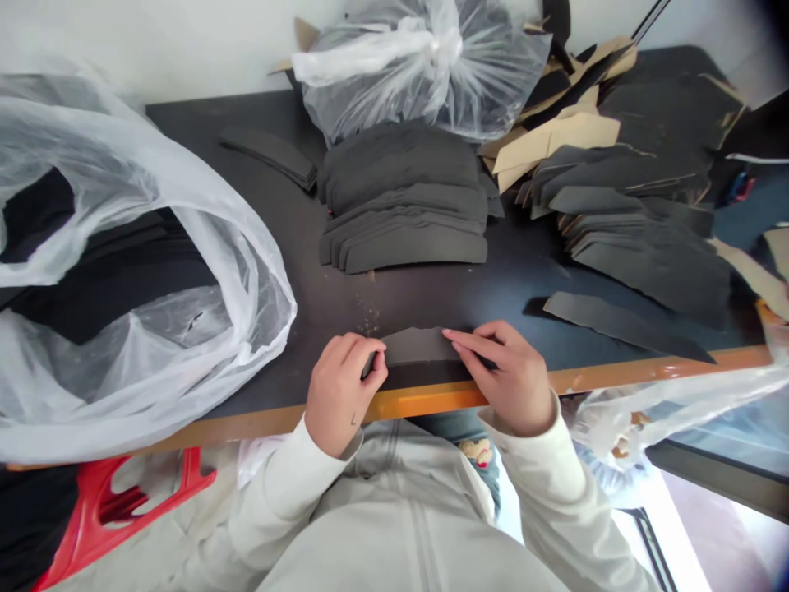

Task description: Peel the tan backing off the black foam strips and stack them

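Pinching the left end of a curved black piece point(416, 347) with the left hand point(342, 395), fingers closed around it. Right hand point(505, 380) lying partly open over the other end, with fingertips touching the upper edge, not gripping. Piece resting on the dark table point(511, 288), just behind its orange front edge point(425, 401). Farther ahead, a neat stack of similar curved pieces point(403, 238), with small crumbs point(368, 322) near it. Behind this stack, a tied clear plastic bag point(425, 66). On the left side, a big open plastic bag point(148, 271) with black material inside. On the right side, one long black strip point(622, 327), a pile of black pieces point(641, 238) and tan card scraps point(555, 140).
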Motion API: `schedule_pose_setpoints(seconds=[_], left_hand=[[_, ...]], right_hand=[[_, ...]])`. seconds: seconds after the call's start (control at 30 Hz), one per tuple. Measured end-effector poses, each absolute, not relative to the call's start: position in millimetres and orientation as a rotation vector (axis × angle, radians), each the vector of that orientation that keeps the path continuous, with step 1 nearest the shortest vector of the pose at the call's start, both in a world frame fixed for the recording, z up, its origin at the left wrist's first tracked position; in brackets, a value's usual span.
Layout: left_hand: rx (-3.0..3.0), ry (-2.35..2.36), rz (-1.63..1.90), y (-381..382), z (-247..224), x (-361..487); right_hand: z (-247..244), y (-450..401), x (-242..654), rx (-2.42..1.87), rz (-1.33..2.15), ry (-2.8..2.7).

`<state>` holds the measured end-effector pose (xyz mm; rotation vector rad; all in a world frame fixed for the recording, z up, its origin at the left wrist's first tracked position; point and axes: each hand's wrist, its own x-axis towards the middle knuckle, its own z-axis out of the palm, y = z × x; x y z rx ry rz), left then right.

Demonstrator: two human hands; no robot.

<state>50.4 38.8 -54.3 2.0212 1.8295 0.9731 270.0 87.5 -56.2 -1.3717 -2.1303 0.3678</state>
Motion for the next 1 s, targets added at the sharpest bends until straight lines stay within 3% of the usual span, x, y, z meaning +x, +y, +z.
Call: schedule_pose_setpoints(seconds=[0.33, 0.57, 0.77, 0.93, 1.0], left_hand=[[1.958, 2.081, 0.685, 35.4, -44.0, 45.6], [1.719, 1.94, 0.748, 30.8, -36.3, 32.8], [1.895, 1.956, 0.697, 28.3, -44.3, 30.2], [2.304, 2.149, 0.403, 34.1, -26.8, 37.8], [2.45, 2.026, 0.414, 40.6, -20.6, 48.2]], right_hand=[[-56.5, 88.0, 271.3, -1.341, 0.308, -2.196], [-57.5, 87.8, 270.8, -1.332, 0.297, -2.187], [-59.0, 87.5, 270.9, -1.333, 0.285, -2.179], [-59.6, 89.2, 271.8, -1.331, 0.273, -2.188], [-59.6, 90.1, 271.8, -1.327, 0.297, -2.189]])
